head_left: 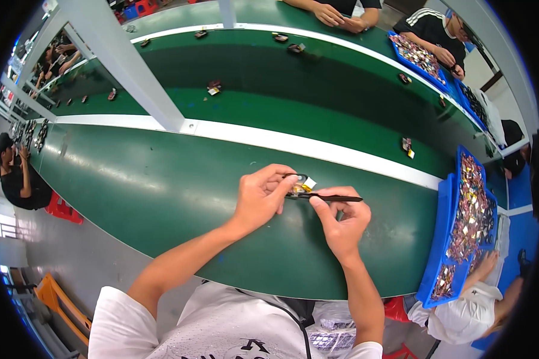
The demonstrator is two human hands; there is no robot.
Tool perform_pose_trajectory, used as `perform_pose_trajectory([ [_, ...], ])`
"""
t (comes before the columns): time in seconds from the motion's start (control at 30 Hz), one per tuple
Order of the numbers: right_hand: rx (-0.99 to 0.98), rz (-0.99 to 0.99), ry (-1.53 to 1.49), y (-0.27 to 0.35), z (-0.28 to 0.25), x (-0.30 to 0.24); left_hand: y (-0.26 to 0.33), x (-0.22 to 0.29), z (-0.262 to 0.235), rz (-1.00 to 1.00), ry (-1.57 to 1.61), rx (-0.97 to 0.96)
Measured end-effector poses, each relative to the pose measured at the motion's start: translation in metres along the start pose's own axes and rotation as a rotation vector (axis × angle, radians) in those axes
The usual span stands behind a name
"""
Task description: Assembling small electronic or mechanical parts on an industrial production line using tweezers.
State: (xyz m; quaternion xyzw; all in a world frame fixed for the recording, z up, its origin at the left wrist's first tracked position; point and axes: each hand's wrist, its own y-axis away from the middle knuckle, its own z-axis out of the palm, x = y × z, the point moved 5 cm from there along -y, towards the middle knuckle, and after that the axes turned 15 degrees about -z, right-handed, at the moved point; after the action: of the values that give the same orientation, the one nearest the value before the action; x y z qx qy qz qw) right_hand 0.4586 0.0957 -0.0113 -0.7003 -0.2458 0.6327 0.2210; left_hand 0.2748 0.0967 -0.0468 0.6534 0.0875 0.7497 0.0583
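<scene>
Over the green worktop, my left hand [262, 194] pinches a small electronic part [302, 184] between thumb and fingers. This part has a black rim, a yellow piece and a white tab at its upper right. My right hand [343, 222] grips a long thin black piece [339, 198], thumb below and fingers curled behind it. Its left end meets the lower side of the electronic part; I cannot tell whether the two are joined. My fingertips hide some of both.
Beyond a white rail [239, 135], small parts [214, 88] lie spread on a green conveyor belt [263, 107]. Blue trays [442, 239] heaped with small parts stand at the right. A grey post [132, 66] rises at the left. Co-workers [440, 45] sit around the line.
</scene>
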Motion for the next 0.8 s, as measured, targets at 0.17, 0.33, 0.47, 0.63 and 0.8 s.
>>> perform_pose_trajectory([
  [0.17,-0.008,-0.025,0.057,-0.001,-0.002,-0.002,0.002,0.003,0.003,-0.028,-0.039,-0.015],
  [0.33,-0.017,-0.033,0.092,-0.001,-0.001,0.0,0.002,0.002,-0.001,-0.022,-0.026,-0.007],
  [0.47,-0.035,-0.008,0.103,-0.001,0.003,0.001,0.003,0.003,-0.001,-0.009,-0.048,-0.008],
  [0.63,-0.044,0.068,0.06,0.001,0.005,0.005,0.006,0.005,0.001,0.009,-0.098,-0.019],
  [0.8,0.002,0.287,-0.179,0.002,0.002,0.017,0.007,0.006,0.0,0.066,-0.121,-0.047],
])
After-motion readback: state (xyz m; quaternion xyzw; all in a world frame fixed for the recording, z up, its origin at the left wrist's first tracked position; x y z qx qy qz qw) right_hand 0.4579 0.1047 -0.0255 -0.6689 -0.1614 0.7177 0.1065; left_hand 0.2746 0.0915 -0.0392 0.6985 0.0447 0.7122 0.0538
